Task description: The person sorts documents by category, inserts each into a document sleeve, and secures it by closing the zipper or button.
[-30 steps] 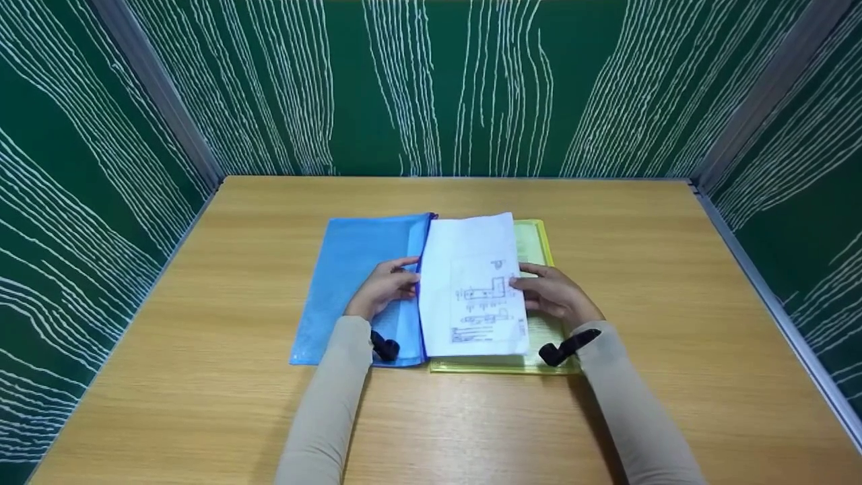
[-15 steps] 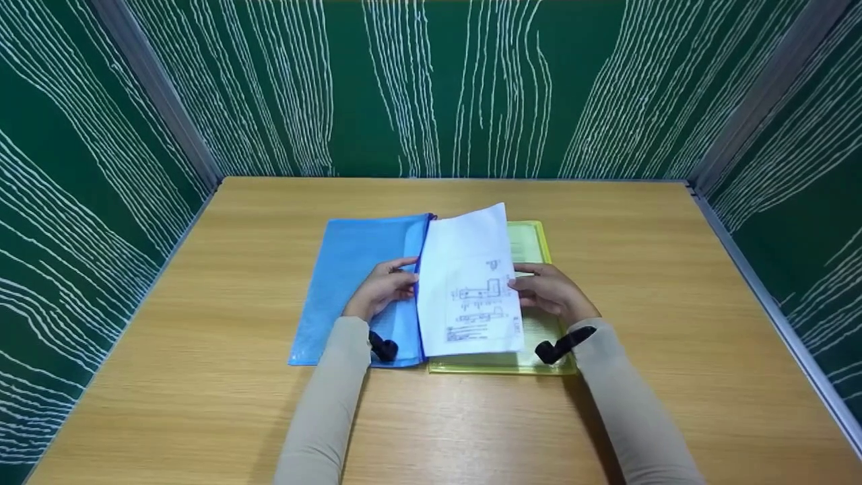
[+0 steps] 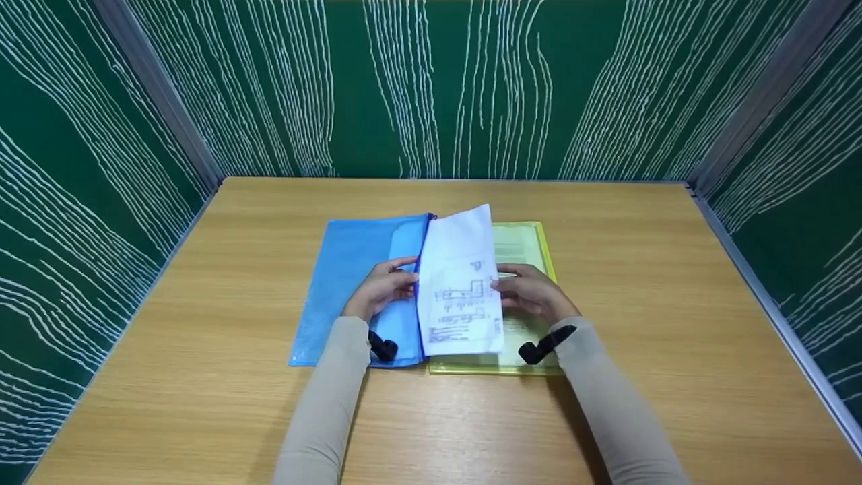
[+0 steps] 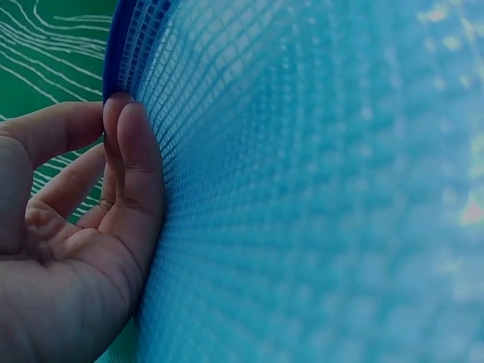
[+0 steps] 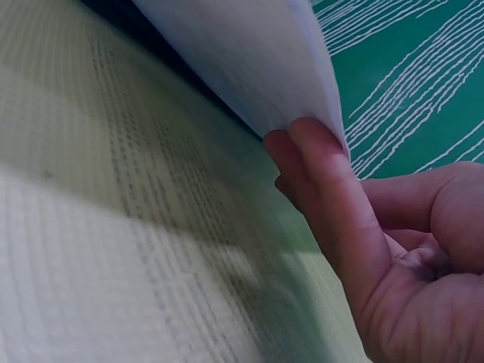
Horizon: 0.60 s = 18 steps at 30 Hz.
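Note:
A blue mesh zip pouch [image 3: 357, 269] lies left of centre on the table. My left hand [image 3: 382, 289] pinches its dark blue edge; the left wrist view shows thumb and fingers on the mesh pouch [image 4: 318, 189] at that edge. White paper sheets [image 3: 458, 242] with a printed drawing sit partly inside the pouch's opening and tilt upward. At their right edge my right hand [image 3: 535, 293] pinches them between thumb and fingers; the right wrist view shows fingertips behind the paper [image 5: 249, 60]. Beneath the sheets lies a yellow mesh pouch [image 3: 525, 367] with printed paper inside.
The wooden table [image 3: 202, 337] extends around both pouches. Green panels with white wavy lines [image 3: 444, 87] enclose it at the back and both sides, with grey metal frame edges [image 3: 774, 289]. Each wrist carries a black strap mount [image 3: 545, 345].
My right hand has moved left with the paper sheets, which slide further into the blue pouch and tilt slightly. More of the yellow pouch shows. The left hand stays in place.

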### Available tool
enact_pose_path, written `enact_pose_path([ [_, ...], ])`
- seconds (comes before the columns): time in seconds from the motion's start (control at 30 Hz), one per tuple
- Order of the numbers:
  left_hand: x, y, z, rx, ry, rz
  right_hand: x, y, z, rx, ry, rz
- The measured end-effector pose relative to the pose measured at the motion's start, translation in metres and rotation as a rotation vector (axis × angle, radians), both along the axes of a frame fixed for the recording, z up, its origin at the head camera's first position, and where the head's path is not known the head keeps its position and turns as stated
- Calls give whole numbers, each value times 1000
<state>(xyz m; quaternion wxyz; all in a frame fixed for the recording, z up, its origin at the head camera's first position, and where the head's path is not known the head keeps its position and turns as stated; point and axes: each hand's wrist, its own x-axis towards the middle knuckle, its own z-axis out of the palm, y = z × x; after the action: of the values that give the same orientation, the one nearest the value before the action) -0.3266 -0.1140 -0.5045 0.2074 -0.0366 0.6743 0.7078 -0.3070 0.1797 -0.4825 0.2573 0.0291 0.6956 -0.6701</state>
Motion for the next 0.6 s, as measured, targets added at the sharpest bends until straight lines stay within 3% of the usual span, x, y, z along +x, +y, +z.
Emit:
enact_pose_path([
  [0.33,1,-1,2,33,16,-15,-2,-18,-3,-79,27,37],
  [0.6,2,0,5,37,-2,-18,-2,-36,-1,-67,15,27],
])
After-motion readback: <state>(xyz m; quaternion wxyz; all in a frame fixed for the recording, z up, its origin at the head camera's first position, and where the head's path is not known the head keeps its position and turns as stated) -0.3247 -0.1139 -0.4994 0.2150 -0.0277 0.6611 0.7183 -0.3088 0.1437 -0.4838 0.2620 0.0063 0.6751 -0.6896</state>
